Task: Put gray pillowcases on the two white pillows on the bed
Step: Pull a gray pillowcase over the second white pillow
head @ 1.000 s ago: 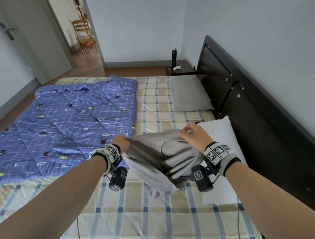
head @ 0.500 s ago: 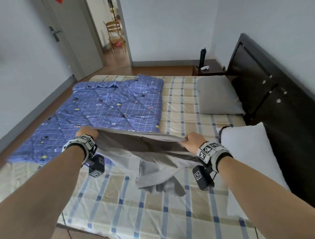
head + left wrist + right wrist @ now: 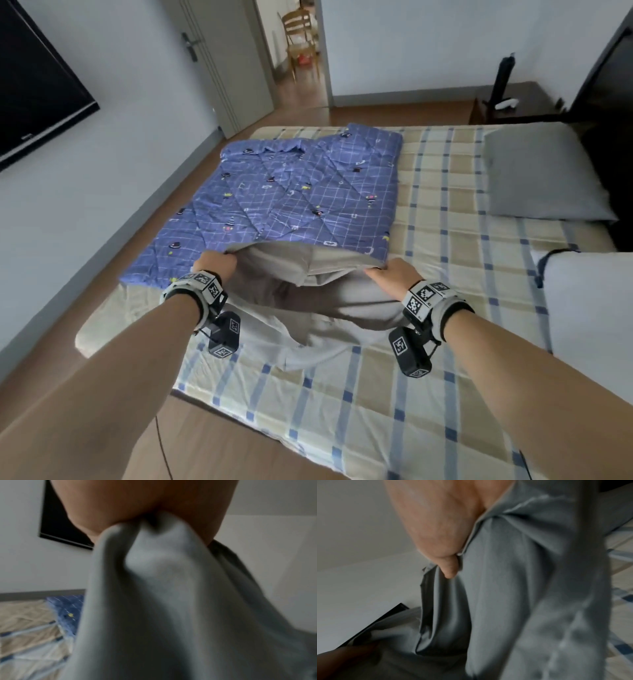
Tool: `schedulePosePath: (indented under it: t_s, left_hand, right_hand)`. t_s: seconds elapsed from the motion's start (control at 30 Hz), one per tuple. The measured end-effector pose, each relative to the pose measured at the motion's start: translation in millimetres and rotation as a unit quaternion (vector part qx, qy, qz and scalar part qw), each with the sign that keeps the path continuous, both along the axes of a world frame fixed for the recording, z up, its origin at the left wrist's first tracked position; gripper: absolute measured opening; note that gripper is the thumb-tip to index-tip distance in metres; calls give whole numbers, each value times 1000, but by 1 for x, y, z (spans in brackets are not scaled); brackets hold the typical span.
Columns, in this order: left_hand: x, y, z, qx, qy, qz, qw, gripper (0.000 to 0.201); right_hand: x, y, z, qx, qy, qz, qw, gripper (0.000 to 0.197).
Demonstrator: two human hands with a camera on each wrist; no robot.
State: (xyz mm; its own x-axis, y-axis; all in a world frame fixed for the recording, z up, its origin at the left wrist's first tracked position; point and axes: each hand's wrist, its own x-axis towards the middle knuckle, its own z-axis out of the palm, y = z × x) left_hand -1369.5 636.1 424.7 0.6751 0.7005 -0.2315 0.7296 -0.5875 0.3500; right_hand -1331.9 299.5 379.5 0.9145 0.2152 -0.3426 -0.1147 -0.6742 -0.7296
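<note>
A limp gray cloth pillowcase [image 3: 318, 301] hangs stretched between both hands above the near part of the bed, its top edge pulled fairly taut and its lower folds sagging down onto the beige sheet with blue stripes [image 3: 428, 394]. The left hand [image 3: 215, 265] has its fingers curled round one end of that top edge, a bunch of fabric squeezed in the fist as the left wrist view shows; the right hand [image 3: 392, 275] pinches the other end, thumb pressed against the hem in the right wrist view. Neither hand holds anything else. To the right, near the dark headboard, lies the bare white pillow [image 3: 589, 301], well apart from the case and not yet inside it. Farther up the bed rests a plump pillow already in a gray cover [image 3: 544, 178], so one of the two seems done. What is left, by my reckoning, is finding the opening of this case, feeding the white pillow in and settling it. A blue quilted blanket with white grid lines [image 3: 294, 198] lies spread beyond the hands.
</note>
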Motion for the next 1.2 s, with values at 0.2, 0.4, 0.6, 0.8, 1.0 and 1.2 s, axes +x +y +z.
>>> schedulePosePath:
  t_s: [0.2, 0.4, 0.6, 0.8, 1.0, 1.2]
  left_hand:
    - [39, -140, -63, -120, 64, -182, 974, 53]
    - [47, -312, -97, -202, 102, -290, 930, 40]
    - [47, -439, -164, -187, 196, -378, 885, 45]
    - [51, -508, -208, -150, 263, -393, 868, 40]
    - [65, -538, -237, -131, 244, -317, 907, 48]
    - [68, -545, -250, -133, 232, -293, 918, 48]
  right_hand:
    - [-3, -93, -49, -41, 44, -141, 988, 57]
    - [-18, -207, -88, -59, 80, -197, 975, 52]
    - [-54, -345, -140, -102, 181, -261, 943, 34]
    - [-64, -472, -186, -158, 204, -349, 901, 67]
    - [-25, -548, -231, -181, 221, -389, 876, 94]
    - [12, -576, -278, -172, 211, -402, 874, 118]
